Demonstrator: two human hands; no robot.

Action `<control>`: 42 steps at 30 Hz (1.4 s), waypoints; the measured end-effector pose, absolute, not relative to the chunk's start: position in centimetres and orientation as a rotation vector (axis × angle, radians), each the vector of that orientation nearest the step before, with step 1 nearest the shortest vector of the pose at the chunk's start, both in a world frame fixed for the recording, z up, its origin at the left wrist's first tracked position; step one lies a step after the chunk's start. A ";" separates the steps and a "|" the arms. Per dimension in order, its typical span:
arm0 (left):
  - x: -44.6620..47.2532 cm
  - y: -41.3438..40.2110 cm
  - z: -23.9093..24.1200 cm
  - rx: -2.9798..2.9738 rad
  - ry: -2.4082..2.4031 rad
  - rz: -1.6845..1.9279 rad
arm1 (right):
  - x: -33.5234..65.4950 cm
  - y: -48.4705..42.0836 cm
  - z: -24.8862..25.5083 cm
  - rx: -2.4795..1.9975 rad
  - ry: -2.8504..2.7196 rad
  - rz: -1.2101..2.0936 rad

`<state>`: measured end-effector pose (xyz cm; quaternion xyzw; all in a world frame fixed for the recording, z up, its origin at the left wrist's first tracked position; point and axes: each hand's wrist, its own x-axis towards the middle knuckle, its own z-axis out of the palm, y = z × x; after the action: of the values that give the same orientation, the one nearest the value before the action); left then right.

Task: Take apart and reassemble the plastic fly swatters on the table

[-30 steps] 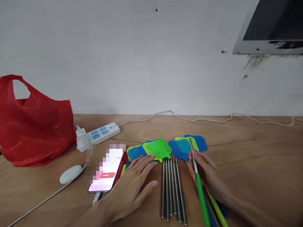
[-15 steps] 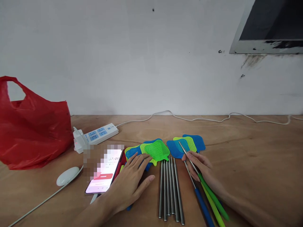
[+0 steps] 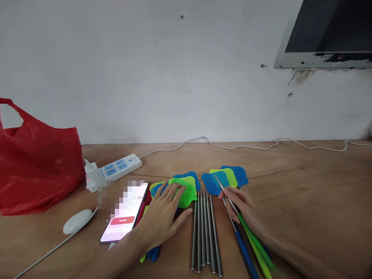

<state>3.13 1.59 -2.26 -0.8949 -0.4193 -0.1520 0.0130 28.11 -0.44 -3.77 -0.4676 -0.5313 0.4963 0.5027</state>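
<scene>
My left hand (image 3: 162, 215) lies with its fingers stretched over a green mesh fly-swatter head (image 3: 187, 193), thumb apart. Under and behind that head are more yellow and blue mesh heads (image 3: 190, 178). My right hand (image 3: 240, 203) pinches a thin metal rod with a green grip (image 3: 255, 242), its tip pointing up and left over a blue mesh head (image 3: 210, 184). Beside it, rods with a blue grip (image 3: 245, 254) and a yellow-green grip (image 3: 258, 252) lie on the table. Several loose metal tubes (image 3: 205, 232) lie side by side between my hands.
A lit phone (image 3: 124, 221) lies left of my left hand, near a white power strip (image 3: 116, 168) and a white mouse-shaped device (image 3: 78, 221) by a cable. A red plastic bag (image 3: 40, 166) stands at far left. A white cord (image 3: 241, 147) runs along the wall.
The green mesh head has slid toward me and left under my left fingers, exposing more of the heads behind. My right hand keeps its pinch on the green-gripped rod. The view has shifted slightly.
</scene>
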 end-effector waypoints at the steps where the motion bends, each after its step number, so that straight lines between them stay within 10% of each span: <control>1: 3.0 1.7 -2.4 -2.772 -1.326 -0.478 | 28.1 -0.4 -3.9 -1.129 -1.283 1.200; 29: 1.8 1.1 -3.1 -2.669 -1.413 -0.641 | 28.0 -0.7 -4.2 -1.185 -1.345 1.168; 42: 1.9 0.6 -2.2 -2.813 -1.502 -1.273 | 27.8 -2.2 -4.7 -1.196 -1.537 1.496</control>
<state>1.91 0.61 -2.19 -0.8106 -0.4328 -0.3668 -0.1452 27.81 -2.20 -4.67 -0.4588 -0.5893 0.5736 0.3364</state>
